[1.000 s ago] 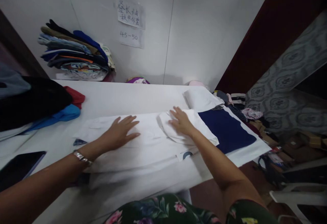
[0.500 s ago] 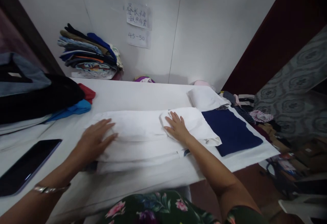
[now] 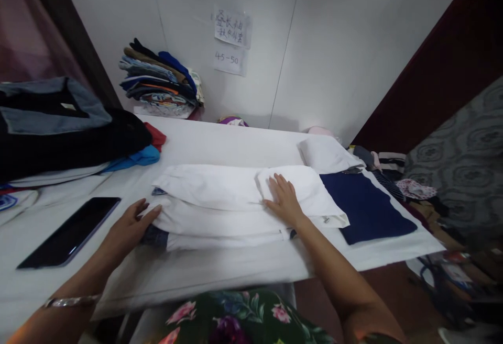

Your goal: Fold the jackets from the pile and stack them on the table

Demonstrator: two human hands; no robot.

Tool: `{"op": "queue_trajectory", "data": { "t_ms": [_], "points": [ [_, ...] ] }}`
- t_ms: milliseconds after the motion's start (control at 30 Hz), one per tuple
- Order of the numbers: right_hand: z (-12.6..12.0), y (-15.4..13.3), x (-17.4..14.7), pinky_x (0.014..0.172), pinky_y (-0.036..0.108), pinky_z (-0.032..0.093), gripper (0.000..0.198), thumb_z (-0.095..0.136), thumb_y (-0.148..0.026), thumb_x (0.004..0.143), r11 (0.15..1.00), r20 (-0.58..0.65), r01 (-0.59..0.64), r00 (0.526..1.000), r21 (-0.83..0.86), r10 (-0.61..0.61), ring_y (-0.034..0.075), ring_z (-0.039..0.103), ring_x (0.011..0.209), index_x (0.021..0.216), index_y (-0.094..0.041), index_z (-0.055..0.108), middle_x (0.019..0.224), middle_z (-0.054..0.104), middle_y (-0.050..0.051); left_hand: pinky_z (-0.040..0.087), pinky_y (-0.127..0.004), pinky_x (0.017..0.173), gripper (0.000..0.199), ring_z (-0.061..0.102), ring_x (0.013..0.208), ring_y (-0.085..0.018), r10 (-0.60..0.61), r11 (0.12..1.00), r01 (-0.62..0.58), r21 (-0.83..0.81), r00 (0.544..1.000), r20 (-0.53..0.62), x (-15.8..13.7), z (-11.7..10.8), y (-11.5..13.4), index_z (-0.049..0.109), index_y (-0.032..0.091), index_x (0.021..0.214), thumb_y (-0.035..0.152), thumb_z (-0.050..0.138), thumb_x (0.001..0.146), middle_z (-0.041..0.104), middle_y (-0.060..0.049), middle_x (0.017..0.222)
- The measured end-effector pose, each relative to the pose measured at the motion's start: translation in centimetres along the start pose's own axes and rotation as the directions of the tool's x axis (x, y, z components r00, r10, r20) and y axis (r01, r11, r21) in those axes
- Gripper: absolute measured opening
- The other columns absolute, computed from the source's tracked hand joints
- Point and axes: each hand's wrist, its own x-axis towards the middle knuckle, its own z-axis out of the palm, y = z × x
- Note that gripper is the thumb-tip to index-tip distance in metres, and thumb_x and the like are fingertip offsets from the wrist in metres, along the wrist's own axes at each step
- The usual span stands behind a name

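Observation:
A white garment (image 3: 220, 192), folded in layers, lies across the table in front of me; its exact kind cannot be made out. My right hand (image 3: 283, 200) rests flat on its right part, fingers spread. My left hand (image 3: 133, 223) is at its left end, fingers apart and slightly bent, the fingertips close to the edge or just touching it. Dark blue cloth (image 3: 155, 236) peeks out under the left end. To the right, a folded navy garment (image 3: 365, 205) lies flat, partly beneath the white one.
A black phone (image 3: 73, 234) lies left of my left hand. Dark clothes with a denim collar (image 3: 58, 129) are heaped at the far left. A tall stack of folded clothes (image 3: 161, 79) stands by the wall. A white folded bundle (image 3: 328, 153) sits at the back right.
My left hand has slid off the top of the white garment to its left end. My right hand stays on the cloth. The view has turned slightly left.

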Motion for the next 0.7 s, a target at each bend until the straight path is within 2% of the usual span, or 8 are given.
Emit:
{"op": "queue_trajectory", "data": {
  "t_ms": [100,233,300,367,433,533,600,700],
  "points": [
    [0.0,-0.1,-1.2,0.112,0.055,0.026,0.067,0.062,-0.039,0.084,0.996,-0.037,0.057,0.998,-0.07,-0.06,0.032,0.026,0.144,0.144,-0.018,0.041,0.155,0.031,0.016,0.056,-0.041,0.061,0.063,0.069,0.078,-0.031,-0.067,0.996,0.067,0.054,0.998,-0.01,-0.2,-1.2,1.9,0.055,0.023,0.126,0.062,0.055,0.076,0.07,-0.015,0.105],
    [0.2,0.8,-1.6,0.104,0.047,0.039,0.04,0.055,-0.025,0.085,0.993,-0.144,0.069,0.988,0.101,-0.054,0.029,0.043,0.131,0.124,-0.018,0.061,0.142,0.05,0.016,0.055,-0.041,0.075,0.064,0.065,0.098,-0.031,0.096,0.995,-0.093,0.035,0.993,-0.067,-1.1,-2.2,7.0,0.05,0.026,0.131,0.06,0.05,0.077,0.062,-0.012,0.126],
    [-0.2,1.4,-1.1,0.096,0.04,0.045,0.027,0.05,-0.028,0.088,0.951,-0.242,0.01,0.968,0.31,0.069,0.025,0.055,0.114,0.107,-0.019,0.068,0.122,0.063,0.013,0.054,-0.037,0.072,0.061,0.065,0.093,-0.027,0.135,0.989,-0.132,-0.072,0.99,0.032,-1.6,-1.4,9.9,0.055,0.025,0.126,0.059,0.052,0.075,0.066,-0.009,0.114],
    [-0.9,1.9,-0.5,0.082,0.034,0.048,0.026,0.051,-0.037,0.088,0.842,-0.266,-0.089,0.927,0.532,0.266,0.021,0.06,0.092,0.093,-0.019,0.069,0.098,0.067,0.007,0.053,-0.035,0.07,0.055,0.066,0.084,-0.024,0.154,0.968,-0.101,-0.228,0.961,0.228,-2.1,0.5,12.6,0.061,0.024,0.117,0.058,0.056,0.073,0.07,-0.006,0.097],
    [-1.6,2.2,0.0,0.069,0.028,0.047,0.03,0.054,-0.045,0.085,0.69,-0.198,-0.174,0.883,0.703,0.425,0.017,0.057,0.073,0.084,-0.018,0.067,0.077,0.064,0.002,0.052,-0.035,0.074,0.047,0.066,0.081,-0.023,0.212,0.92,-0.036,-0.391,0.883,0.419,-2.6,3.1,15.2,0.066,0.023,0.105,0.055,0.062,0.069,0.072,-0.005,0.093],
    [-2.4,2.4,0.1,0.059,0.024,0.042,0.034,0.059,-0.051,0.081,0.499,-0.091,-0.218,0.848,0.839,0.522,0.013,0.05,0.061,0.08,-0.017,0.065,0.064,0.057,-0.003,0.051,-0.036,0.076,0.036,0.066,0.08,-0.022,0.275,0.844,0.113,-0.524,0.748,0.604,-3.4,7.5,18.7,0.069,0.022,0.092,0.05,0.067,0.069,0.072,-0.007,0.098],
    [-2.9,2.4,0.0,0.06,0.023,0.042,0.035,0.061,-0.051,0.079,0.439,-0.075,-0.198,0.844,0.877,0.531,0.013,0.05,0.062,0.081,-0.017,0.065,0.065,0.058,-0.003,0.051,-0.036,0.075,0.036,0.066,0.081,-0.022,0.254,0.8,0.267,-0.538,0.661,0.706,-3.8,10.3,20.6,0.069,0.02,0.094,0.047,0.067,0.071,0.071,-0.01,0.104],
    [-3.9,2.0,-0.4,0.065,0.024,0.044,0.032,0.061,-0.049,0.08,0.427,-0.1,-0.153,0.851,0.891,0.515,0.014,0.053,0.067,0.086,-0.018,0.067,0.072,0.062,-0.001,0.051,-0.038,0.079,0.044,0.067,0.087,-0.024,0.149,0.691,0.549,-0.47,0.527,0.836,-4.0,13.9,22.4,0.063,0.015,0.102,0.048,0.07,0.072,0.065,-0.018,0.118]
  ]
}}
